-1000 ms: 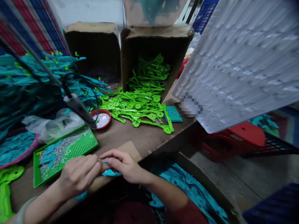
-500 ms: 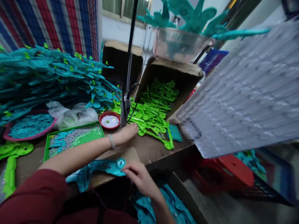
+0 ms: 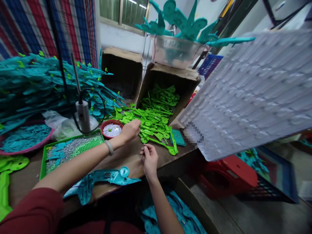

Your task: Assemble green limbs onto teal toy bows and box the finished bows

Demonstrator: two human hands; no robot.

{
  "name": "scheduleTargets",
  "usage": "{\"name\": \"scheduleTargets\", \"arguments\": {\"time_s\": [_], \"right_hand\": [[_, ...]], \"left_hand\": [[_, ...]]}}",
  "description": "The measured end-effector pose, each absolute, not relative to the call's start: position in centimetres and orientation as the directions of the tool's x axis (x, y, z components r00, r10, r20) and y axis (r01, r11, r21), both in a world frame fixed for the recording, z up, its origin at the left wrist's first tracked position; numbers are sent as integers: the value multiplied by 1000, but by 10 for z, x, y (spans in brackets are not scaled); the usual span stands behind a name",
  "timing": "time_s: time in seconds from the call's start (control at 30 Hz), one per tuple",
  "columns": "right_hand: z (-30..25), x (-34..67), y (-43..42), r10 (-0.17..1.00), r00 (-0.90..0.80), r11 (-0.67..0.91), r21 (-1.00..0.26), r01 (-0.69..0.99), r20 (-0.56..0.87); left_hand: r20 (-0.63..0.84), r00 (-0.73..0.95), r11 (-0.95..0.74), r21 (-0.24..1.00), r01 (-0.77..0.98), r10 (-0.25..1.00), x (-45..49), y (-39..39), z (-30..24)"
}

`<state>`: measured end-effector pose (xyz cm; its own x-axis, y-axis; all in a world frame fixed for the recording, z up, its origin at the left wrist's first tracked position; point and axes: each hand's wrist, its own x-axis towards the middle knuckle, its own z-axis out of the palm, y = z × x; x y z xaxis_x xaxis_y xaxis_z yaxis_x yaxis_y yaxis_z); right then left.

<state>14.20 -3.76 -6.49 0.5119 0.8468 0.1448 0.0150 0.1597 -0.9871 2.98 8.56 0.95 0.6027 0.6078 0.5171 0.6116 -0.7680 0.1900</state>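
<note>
Near the middle of the frame, left hand (image 3: 131,129) with fingers curled, just beside the heaped green parts (image 3: 154,122) and the red basket (image 3: 107,136) of white pieces, supplies presumably kept close for quick picking. Slightly lower, right hand (image 3: 149,160), fingertips drawn in. Hands apart; contents of either grip impossible to tell. At lower centre-left, blue shell (image 3: 107,177) lying along the table's (image 3: 24,177) front edge, hollow side up, probably for easy access to its inside.

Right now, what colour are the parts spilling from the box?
The parts are bright green; the head view shows them best.
</note>
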Motion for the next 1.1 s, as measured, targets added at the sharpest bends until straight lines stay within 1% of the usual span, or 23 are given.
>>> {"name": "scheduleTargets", "arguments": {"time_s": [0.07,0.13,0.2,0.23,0.3,0.37,0.4,0.47,0.5,0.53,0.6,0.67,0.7,0.73,0.77,0.8,0.83,0.87,0.93,0.97,1.0,1.03,1.1], "right_hand": [[-60,138,-21,776,588,226,-971,80,229],[-52,131,-16,693,644,295,-943,156,324],[-42,121,-21,668,628,351,-913,207,399],[-38,114,-27,685,597,366,-906,214,418],[-33,96,-41,748,505,373,-902,217,431],[-28,74,-55,795,428,356,-902,243,429],[-26,63,-60,810,398,348,-900,264,430],[-21,41,-68,848,317,345,-897,276,424],[-17,31,-70,868,280,349,-904,246,411],[-13,23,-72,885,255,351,-918,187,390],[-5,14,-73,921,243,321,-947,-31,304],[4,16,-73,979,150,180,-940,-289,141],[7,19,-74,998,35,66,-925,-375,57],[10,24,-74,993,-118,-57,-915,-399,-11],[12,29,-76,962,-265,-161,-916,-367,-63],[14,33,-79,918,-383,-223,-930,-291,-100],[15,36,-83,884,-452,-227,-955,-193,-119],[16,38,-88,863,-492,-179,-981,-75,-120],[18,38,-98,847,-528,50,-980,191,-59],[19,37,-101,825,-565,210,-925,315,-6],[20,35,-102,779,-625,369,-840,397,46],[19,32,-101,700,-709,522,-740,425,86],[14,25,-93,447,-884,786,-533,314,138]], "left_hand": [[599,496,-741,269,615,629,24,71,23],[664,444,-762,311,568,602,12,42,37],[723,386,-799,387,461,573,-4,3,49],[754,289,-801,504,323,591,-14,-16,53],[702,92,-708,699,96,706,-33,-49,58],[574,-35,-575,817,-46,818,-48,-70,53],[510,-39,-511,857,-71,859,-54,-77,47],[391,26,-390,920,-49,920,-65,-87,28],[332,46,-331,943,-14,942,-70,-92,18],[280,18,-280,960,13,960,-77,-97,8],[215,-184,-218,976,4,959,-96,-107,-4],[184,-428,-219,975,-35,885,-119,-119,-7],[167,-505,-227,972,-58,847,-131,-125,-6],[146,-546,-232,968,-91,825,-142,-130,-4],[121,-557,-232,964,-132,822,-152,-136,-1],[96,-553,-234,955,-183,827,-160,-141,1],[75,-531,-230,945,-232,844,-166,-145,2],[56,-480,-207,941,-267,875,-169,-150,1],[21,-320,-109,960,-260,947,-172,-162,-4],[-9,-205,-39,972,-230,979,-171,-169,-9],[-42,-108,22,983,-182,993,-170,-177,-14],[-73,-24,69,990,-122,997,-168,-183,-19],[-143,155,147,989,-13,977,-166,-194,-28]]}}
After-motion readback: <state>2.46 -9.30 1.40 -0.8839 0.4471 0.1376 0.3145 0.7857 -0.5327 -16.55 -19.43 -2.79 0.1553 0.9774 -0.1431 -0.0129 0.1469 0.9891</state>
